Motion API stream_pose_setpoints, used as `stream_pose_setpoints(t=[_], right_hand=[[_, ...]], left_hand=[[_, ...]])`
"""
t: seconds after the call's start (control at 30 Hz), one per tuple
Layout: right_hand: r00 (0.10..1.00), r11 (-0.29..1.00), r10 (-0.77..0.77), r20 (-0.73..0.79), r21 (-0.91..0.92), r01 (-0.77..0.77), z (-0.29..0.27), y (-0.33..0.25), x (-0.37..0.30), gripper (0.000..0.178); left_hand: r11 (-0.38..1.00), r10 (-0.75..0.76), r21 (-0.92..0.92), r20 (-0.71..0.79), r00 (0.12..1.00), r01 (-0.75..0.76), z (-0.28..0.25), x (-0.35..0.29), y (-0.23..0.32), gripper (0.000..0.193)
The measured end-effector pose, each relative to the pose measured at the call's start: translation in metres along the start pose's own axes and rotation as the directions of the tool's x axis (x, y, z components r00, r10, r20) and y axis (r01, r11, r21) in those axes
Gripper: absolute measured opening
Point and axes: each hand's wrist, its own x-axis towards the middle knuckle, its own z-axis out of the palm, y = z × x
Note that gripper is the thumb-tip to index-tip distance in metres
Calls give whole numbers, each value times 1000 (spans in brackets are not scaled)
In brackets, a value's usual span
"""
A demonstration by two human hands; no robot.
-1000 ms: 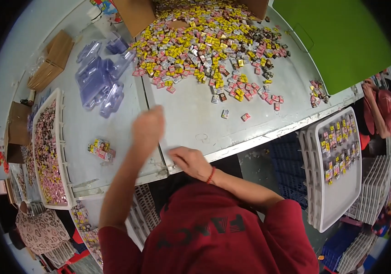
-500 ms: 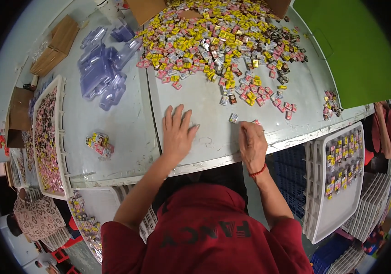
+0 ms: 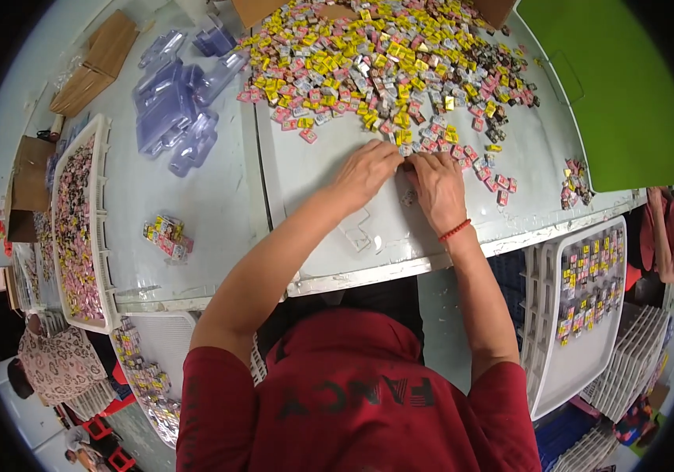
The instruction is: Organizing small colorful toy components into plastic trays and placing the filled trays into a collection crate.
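My left hand (image 3: 368,171) reaches to the near edge of a pile of small pink, yellow, white and brown boxes (image 3: 337,67), fingers bent and pressed together. Beside it, my right hand (image 3: 437,189), with a red bead bracelet (image 3: 455,230) at the wrist, curls its fingers downward. The fingertips of both hands almost meet among the nearest boxes; whatever they pinch is hidden. One small pale item (image 3: 408,197) lies by the right thumb, partly in shadow. Below my left hand rests a thin see-through plastic piece (image 3: 359,234) with a stepped outline.
See-through bluish plastic trays (image 3: 168,114) are heaped at the left. A filled pack (image 3: 169,238) lies nearer me. A white crate (image 3: 105,228) of small boxes borders the left edge. Right of the table stand white trays with packs (image 3: 585,346); a green board (image 3: 612,86) covers the far right corner.
Both hands have moved away from me to the pile's near edge. My left hand has also swung right, bringing the fingertips close together, and its spread fingers have closed.
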Motion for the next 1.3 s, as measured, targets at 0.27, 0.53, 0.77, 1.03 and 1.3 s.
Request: stream_pose_setpoints(t=[0.27,0.53,0.77,1.03,1.3], right_hand=[[983,980,-184,-11,77,184,-3,18,11,22],[981,966,191,-37,187,-181,-61,26,-55,23],[934,936,345,-89,109,-335,-47,-5,-82,31],[957,965,262,-127,9,-263,-29,-14,-78,30],[953,943,298,-61,176,-283,-23,-12,-68,21]], left_hand=[[992,15,-123,155,988,4,-11,-5,-4,24],[977,69,-212,194,979,-27,-7,-8,17,34],[974,130,-202,152,980,-98,10,-11,15,29],[985,58,-166,67,996,-47,7,-12,16,27],[939,-303,-150,63,951,310,-118,-48,-13,25]])
